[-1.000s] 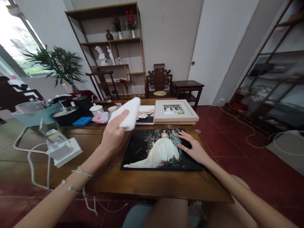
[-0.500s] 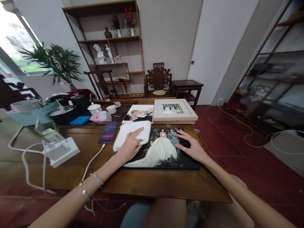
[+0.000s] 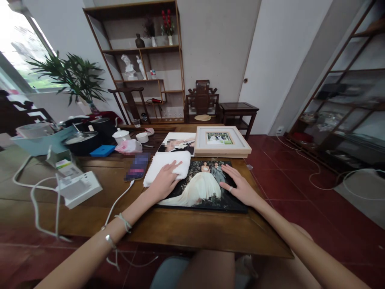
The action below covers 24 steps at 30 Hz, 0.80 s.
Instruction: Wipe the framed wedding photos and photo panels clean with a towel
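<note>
A large dark photo print (image 3: 207, 186) of a couple lies flat on the wooden table (image 3: 186, 230). A folded white towel (image 3: 167, 163) rests on its upper left corner. My left hand (image 3: 164, 180) lies flat on the towel with fingers stretched out, pressing it down. My right hand (image 3: 239, 186) rests flat on the right part of the print, fingers spread, a ring on one finger.
A light wooden framed photo (image 3: 221, 140) and another print (image 3: 177, 143) lie behind. A phone (image 3: 136, 166) with a white cable lies left of the towel. A white box (image 3: 80, 188), pots (image 3: 81, 140), cups and a blue tub (image 3: 37, 140) crowd the left side.
A second ago my left hand held the towel raised above the table; it has come down and now presses the towel flat on the print's corner. My right hand stayed put.
</note>
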### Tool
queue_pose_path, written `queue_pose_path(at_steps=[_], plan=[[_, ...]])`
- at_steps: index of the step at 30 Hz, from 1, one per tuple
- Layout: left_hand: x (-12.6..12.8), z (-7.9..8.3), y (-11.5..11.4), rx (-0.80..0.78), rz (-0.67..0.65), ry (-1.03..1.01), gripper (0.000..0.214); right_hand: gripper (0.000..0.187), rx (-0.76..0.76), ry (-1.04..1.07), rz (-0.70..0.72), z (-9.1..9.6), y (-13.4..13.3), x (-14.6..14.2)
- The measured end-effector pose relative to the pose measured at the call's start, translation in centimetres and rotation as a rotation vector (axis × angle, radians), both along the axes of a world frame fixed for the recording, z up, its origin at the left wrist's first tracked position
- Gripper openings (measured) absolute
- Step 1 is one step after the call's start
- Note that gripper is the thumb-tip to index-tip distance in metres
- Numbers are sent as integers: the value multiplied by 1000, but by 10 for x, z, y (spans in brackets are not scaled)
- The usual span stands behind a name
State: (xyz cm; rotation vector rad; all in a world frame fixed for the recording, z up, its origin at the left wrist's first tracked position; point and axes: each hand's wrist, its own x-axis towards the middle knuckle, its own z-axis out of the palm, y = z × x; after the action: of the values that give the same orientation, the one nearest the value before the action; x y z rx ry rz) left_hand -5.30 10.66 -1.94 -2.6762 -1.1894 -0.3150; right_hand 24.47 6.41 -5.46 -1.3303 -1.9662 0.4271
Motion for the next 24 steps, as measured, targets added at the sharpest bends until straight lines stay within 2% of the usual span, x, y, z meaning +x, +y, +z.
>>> queue_pose_path(at_steps=[3,7,10,12,14,19,24], plan=[[2,4,-28,-21,-23,29,24,57,-15,-10,-15,0,0,0],[1,12,-82,-59,-77,7,23,56,-12,-14,-27,-1,0,1],[-2,17,-102,-112,-114,-48,19,57,-6,-28,-14,-2,0,2],[-3,19,-98,-141,-134,-79,12,58,-7,-35,-10,-3,1,2],[-3,19,-85,-141,-159,-94,10,58,-5,-37,-6,-3,1,3],[-2,17,-42,-142,-164,-26,36,57,-4,-40,6,-2,1,3],[-6,15,-3,-115,-141,51,32,56,5,-30,9,-2,0,3]])
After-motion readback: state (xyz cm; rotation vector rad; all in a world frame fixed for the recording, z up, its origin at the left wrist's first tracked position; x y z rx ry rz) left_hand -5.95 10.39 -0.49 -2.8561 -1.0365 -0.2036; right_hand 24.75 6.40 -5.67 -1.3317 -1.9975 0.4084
